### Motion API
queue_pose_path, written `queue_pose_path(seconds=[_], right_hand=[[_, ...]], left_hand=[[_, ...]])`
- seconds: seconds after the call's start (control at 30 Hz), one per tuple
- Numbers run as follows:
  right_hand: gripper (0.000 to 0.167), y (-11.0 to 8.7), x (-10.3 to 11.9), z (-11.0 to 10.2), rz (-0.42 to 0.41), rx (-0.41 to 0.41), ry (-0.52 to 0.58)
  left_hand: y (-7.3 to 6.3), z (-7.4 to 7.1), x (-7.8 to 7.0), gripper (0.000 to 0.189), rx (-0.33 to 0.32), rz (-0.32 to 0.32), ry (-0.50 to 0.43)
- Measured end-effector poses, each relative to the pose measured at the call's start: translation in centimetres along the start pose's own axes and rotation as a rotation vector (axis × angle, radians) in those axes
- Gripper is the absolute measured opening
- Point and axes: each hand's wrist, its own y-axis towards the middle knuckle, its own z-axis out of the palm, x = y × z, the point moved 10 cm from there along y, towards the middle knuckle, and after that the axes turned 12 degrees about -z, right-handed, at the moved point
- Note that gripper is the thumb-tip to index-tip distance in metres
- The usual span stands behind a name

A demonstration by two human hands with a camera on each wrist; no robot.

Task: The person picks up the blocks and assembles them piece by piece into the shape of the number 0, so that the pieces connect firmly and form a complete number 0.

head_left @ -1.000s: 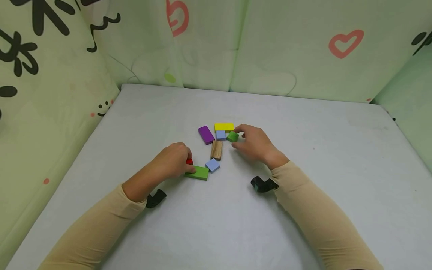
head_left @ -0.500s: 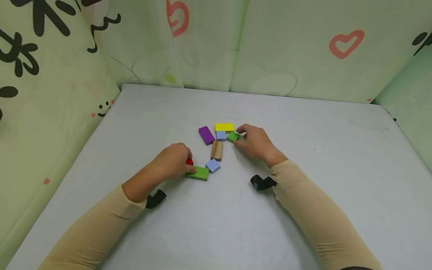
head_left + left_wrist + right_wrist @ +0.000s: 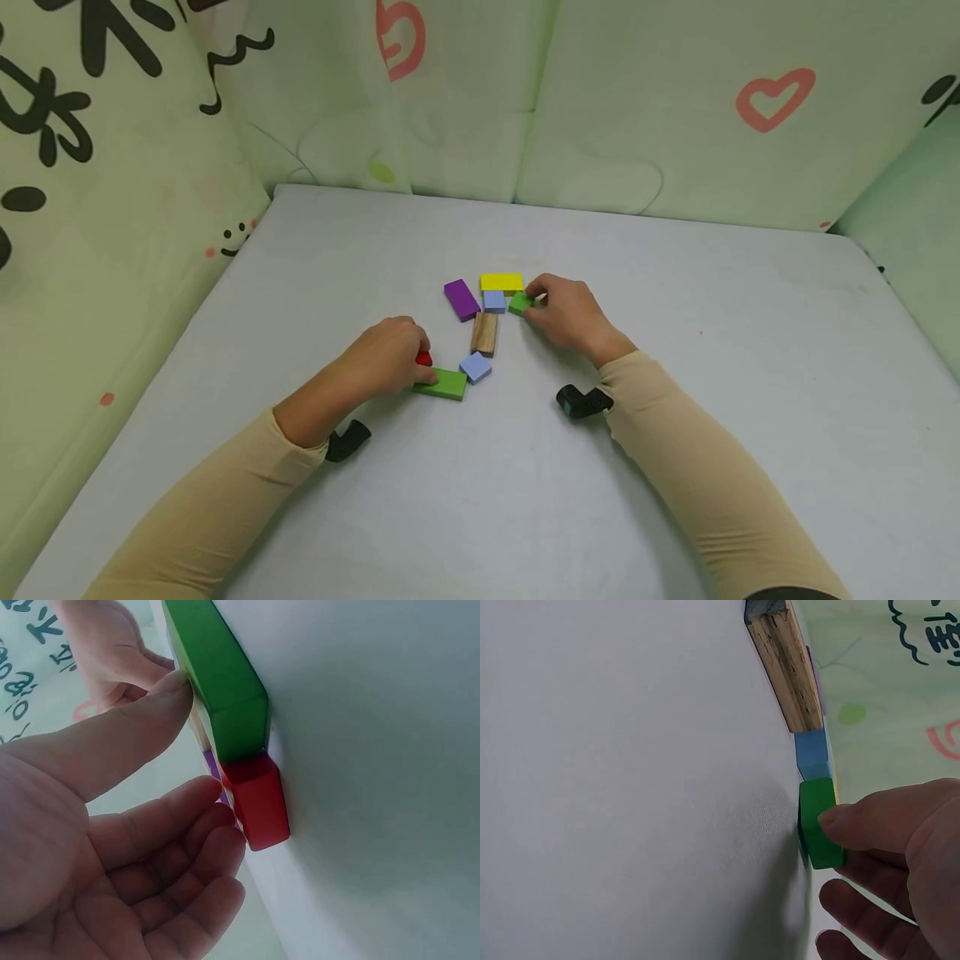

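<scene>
My left hand [image 3: 384, 358] lies at the near-left end of a group of coloured blocks. Its thumb rests on a long green block [image 3: 225, 682], and its loosely bent fingers are right at a small red block [image 3: 259, 804] beside it. With thumb and finger, my right hand [image 3: 573, 317] pinches a small green block [image 3: 817, 825] at the group's far right. That block sits by a light blue block [image 3: 493, 302] and a yellow block [image 3: 501, 283]. A wood-grained block [image 3: 484, 334] runs down to a second light blue block [image 3: 476, 367], which meets the long green one.
A purple block [image 3: 461, 300] lies slanted left of the wood-grained one. All rest on a white-covered table [image 3: 675, 400]. Pale green printed curtains [image 3: 637, 125] hang behind and at both sides. A black device [image 3: 583, 403] sits at each sleeve cuff.
The right hand's thumb and finger have drawn together onto the small green block. The left hand stays at the long green and red blocks. The head view has shifted slightly.
</scene>
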Motion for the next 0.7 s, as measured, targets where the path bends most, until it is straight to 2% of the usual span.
queue_pose_path(seconds=[0.33, 0.7], right_hand=[[0.034, 0.1, -1.0, -0.7, 0.02, 0.002, -0.001], [0.033, 1.3, -1.9, -0.9, 0.018, 0.044, -0.016]], left_hand=[[0.0, 0.0, -0.1, 0.042, -0.006, 0.006, 0.02], [-0.2, 0.1, -0.1, 0.041, 0.008, -0.011, 0.02]])
